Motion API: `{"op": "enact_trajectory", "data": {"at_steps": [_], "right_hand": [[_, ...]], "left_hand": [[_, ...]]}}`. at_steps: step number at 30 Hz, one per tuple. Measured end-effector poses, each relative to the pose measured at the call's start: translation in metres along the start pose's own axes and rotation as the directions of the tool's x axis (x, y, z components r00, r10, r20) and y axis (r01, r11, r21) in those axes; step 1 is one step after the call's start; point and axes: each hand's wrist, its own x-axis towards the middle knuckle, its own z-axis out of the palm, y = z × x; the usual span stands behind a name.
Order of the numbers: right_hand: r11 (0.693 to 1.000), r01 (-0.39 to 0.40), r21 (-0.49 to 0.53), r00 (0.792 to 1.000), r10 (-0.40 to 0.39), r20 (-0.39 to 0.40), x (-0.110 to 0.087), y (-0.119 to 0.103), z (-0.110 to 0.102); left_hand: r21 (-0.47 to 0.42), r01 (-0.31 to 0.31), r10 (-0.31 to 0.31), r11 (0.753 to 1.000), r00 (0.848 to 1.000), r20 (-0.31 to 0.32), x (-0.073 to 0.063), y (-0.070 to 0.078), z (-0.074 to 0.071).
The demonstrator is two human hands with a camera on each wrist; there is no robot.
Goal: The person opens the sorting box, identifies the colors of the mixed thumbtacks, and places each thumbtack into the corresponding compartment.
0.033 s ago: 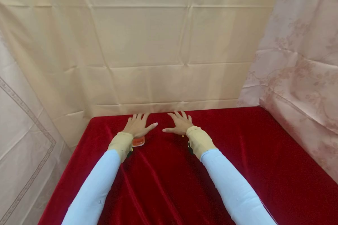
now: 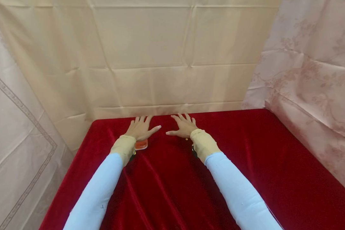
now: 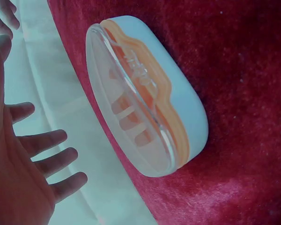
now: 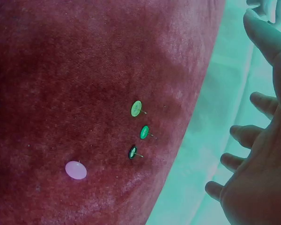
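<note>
My left hand (image 2: 139,129) is spread flat with straight fingers near the far edge of the table, holding nothing. Just under its wrist sits a small case (image 3: 145,93) with a white base, an orange rim and a clear lid, through which slots show. My right hand (image 2: 185,127) is also spread, its thumb pointing at the left thumb with a gap between. Thumbtacks lie near the right wrist: a yellow-green thumbtack (image 4: 136,108), a green thumbtack (image 4: 144,132), a dark thumbtack (image 4: 133,152) and a pale pink thumbtack (image 4: 76,170). Most pins point sideways toward the far edge.
Dark red velvet cloth (image 2: 166,179) covers the table, with some creases running toward the front. A beige curtain (image 2: 149,86) hangs right behind the far edge. Pale drapes stand at both sides, the patterned right drape (image 2: 313,80) close along the table's edge.
</note>
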Motion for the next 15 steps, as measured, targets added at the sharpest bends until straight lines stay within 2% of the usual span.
{"op": "enact_trajectory", "data": {"at_steps": [7,11,15], "right_hand": [[1.000,0.025,0.011,0.999,-0.025,-0.030,-0.006,-0.003,0.004],[0.998,0.043,0.041,0.999,-0.042,-0.027,-0.009,-0.003,0.009],[0.996,0.065,0.067,0.998,-0.064,-0.020,-0.010,-0.002,0.014]], "left_hand": [[-0.091,0.028,-0.027,0.995,0.999,0.020,-0.012,-0.008,-0.006],[-0.195,0.017,0.002,0.981,0.995,0.098,-0.027,-0.026,-0.011],[-0.292,-0.024,0.075,0.956,0.984,0.164,-0.046,-0.047,-0.014]]}}
